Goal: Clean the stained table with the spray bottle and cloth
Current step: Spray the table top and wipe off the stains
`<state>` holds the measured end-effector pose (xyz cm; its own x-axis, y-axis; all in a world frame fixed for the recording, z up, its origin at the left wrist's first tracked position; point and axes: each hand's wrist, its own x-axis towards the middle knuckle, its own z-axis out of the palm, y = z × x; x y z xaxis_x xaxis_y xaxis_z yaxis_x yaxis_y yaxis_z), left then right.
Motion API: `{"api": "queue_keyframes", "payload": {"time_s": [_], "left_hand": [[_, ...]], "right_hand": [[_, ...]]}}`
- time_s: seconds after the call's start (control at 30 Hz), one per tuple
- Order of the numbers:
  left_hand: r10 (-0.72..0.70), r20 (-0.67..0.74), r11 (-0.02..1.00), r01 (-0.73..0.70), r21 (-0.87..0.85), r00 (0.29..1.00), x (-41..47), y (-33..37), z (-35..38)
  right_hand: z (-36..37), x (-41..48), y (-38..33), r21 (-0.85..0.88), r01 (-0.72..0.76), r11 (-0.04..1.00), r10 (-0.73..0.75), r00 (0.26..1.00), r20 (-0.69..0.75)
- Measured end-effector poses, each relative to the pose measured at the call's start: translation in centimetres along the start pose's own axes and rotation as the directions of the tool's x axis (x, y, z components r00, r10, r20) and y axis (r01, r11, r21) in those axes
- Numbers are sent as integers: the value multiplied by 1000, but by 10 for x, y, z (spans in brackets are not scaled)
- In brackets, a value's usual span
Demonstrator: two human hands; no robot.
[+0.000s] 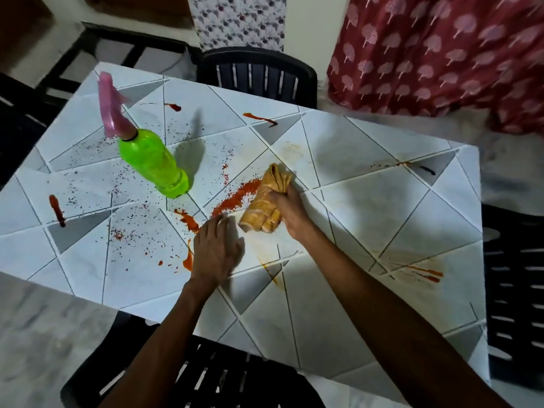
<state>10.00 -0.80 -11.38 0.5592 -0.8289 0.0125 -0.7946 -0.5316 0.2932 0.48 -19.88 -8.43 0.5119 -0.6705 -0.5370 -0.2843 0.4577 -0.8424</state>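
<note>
Cloth [266,198], an orange-yellow wad bunched into a thick roll, lies near the middle of the table [426,216]. The right hand [290,210] grips its near end, fingers curled tight round the folds. Its far side touches a ridge of red powder [235,198]. It looks soft, light and absorbent, so it should be held bunched in the palm and pressed flat to drag the spill. The left hand [216,251] rests on the table just beside the cloth, holding nothing, fingers straight though blurred. The spray bottle [153,160], green with a pink trigger head, stands upright and untouched toward the far-left corner. It is probably light plastic, best taken by the neck. Red sauce streaks [57,210] and dark specks remain toward the left and right edges.
</note>
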Motion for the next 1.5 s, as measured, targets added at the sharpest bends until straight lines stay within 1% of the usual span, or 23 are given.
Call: {"api": "queue_keyframes", "payload": {"time_s": [0.13,0.23,0.33,0.4,0.53,0.6,0.67,0.8,0.93,1.03,1.1,1.2,1.3,1.4,1.5], "left_hand": [[-11,23,1000,11,-16,1000,30,-9,-7],[31,22,998,-29,-54,999,50,-17,-13],[29,62,999,-26,-47,998,70,-27,-13],[13,99,999,-9,-44,995,78,-33,-11],[-10,198,1000,15,-23,980,83,-39,-8],[-23,216,1000,27,-16,976,83,-40,-7],[-29,227,999,32,-8,973,83,-43,-5],[-44,207,998,52,-37,977,84,-42,-3],[-59,165,996,68,-53,985,85,-37,-3],[-70,173,995,82,-61,982,89,-37,-4],[-83,191,995,93,-44,978,93,-37,-4],[-80,203,996,87,-23,976,95,-39,-5],[-54,168,997,61,-37,984,90,-42,-1],[-55,156,997,63,-51,986,88,-43,1],[-44,157,996,55,-68,987,88,-46,2]], "right_hand": [[-59,-25,3,-22,39,999,-41,996,-74],[-99,-31,8,-160,58,985,-90,975,-204],[-118,-18,18,-274,-2,962,-83,951,-298],[-113,-5,22,-310,-55,949,-57,939,-339],[-59,26,10,-294,-46,955,-43,957,-286],[-21,41,-5,-246,-15,969,-42,973,-228],[16,55,-21,-238,14,971,-56,984,-170],[76,82,-41,-272,41,962,-46,999,-11],[90,94,-50,-316,54,947,-24,995,99],[62,83,-61,-316,89,945,-66,995,81],[28,81,-65,-318,107,942,-98,994,44],[-21,83,-80,-393,104,914,-146,986,-80],[-55,92,-95,-473,72,878,-171,970,-170],[-66,110,-101,-561,13,827,-175,956,-236],[-46,135,-97,-596,-6,803,-157,963,-221]]}}
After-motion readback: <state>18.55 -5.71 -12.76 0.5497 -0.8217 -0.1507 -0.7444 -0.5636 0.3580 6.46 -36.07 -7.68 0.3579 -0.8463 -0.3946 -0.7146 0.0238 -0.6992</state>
